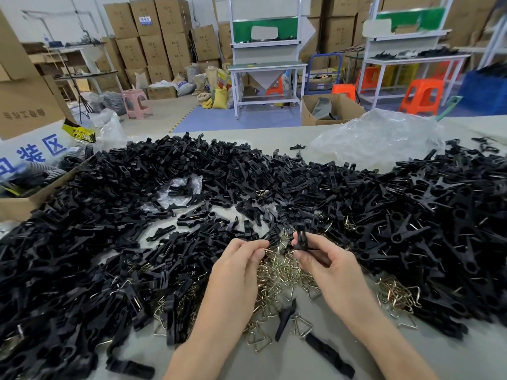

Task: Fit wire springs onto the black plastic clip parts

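Observation:
My right hand [326, 259] pinches a black plastic clip part [301, 240], held upright between thumb and fingers just above the table. My left hand [241, 259] is beside it to the left, its fingertips pinched together over the heap of wire springs [277, 272]; whether a spring is between them is hard to make out. A great mass of black clip parts [164, 187] covers the table in front of me and on both sides. A second small clump of wire springs [395, 297] lies to the right of my right forearm.
An open cardboard box [16, 207] stands at the left table edge. Crumpled clear plastic sheet [378, 138] lies at the back right. A few loose clip parts [285, 319] lie on the bare grey table [288, 360] between my forearms. Workbenches, stools and stacked cartons stand beyond.

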